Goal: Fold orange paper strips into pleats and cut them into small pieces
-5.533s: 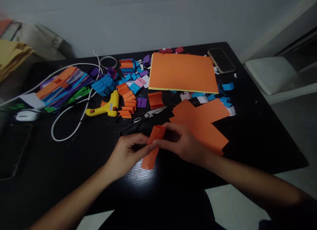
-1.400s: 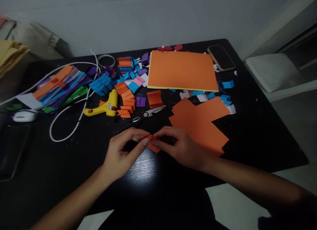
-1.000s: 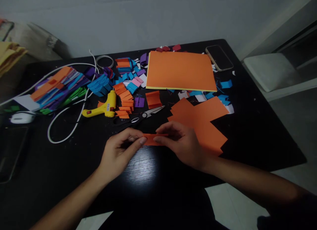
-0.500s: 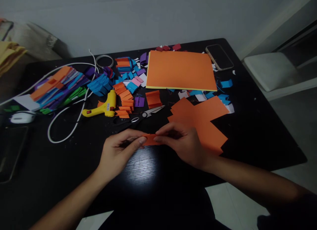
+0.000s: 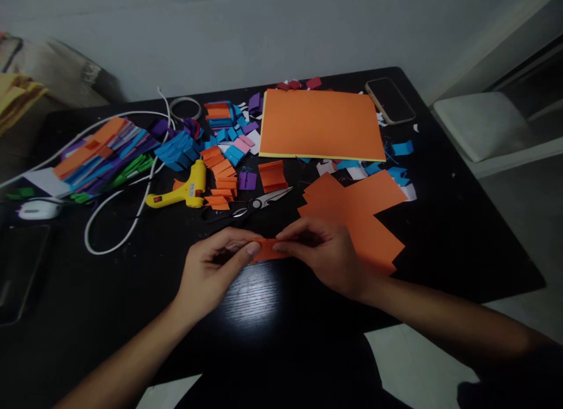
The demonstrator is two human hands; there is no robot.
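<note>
Gripping a folded orange paper strip (image 5: pixel 267 252) from both ends, with the left hand (image 5: pixel 204 274) at nine o'clock and the right hand (image 5: pixel 332 257) at three, about equally near. Held between the two sets of fingers, closed in a pinch, and stretched lengthwise roughly from nine to three. Cannot tell any contact with the black bench (image 5: pixel 145 291), glossy and faintly grained under the light. Looks thin, matt and crisp, layered along the twelve o'clock edge. Near the strip at eleven o'clock, shows open steel scissors (image 5: pixel 256 205) with black handles; at ten, a smooth yellow glue gun (image 5: pixel 193 190); at twelve, a creased orange piece (image 5: pixel 273 176), bent like a shallow trough. At two, spreads into flat, square-cornered orange sheets (image 5: pixel 373 233), overlapping, partly behind the right hand.
</note>
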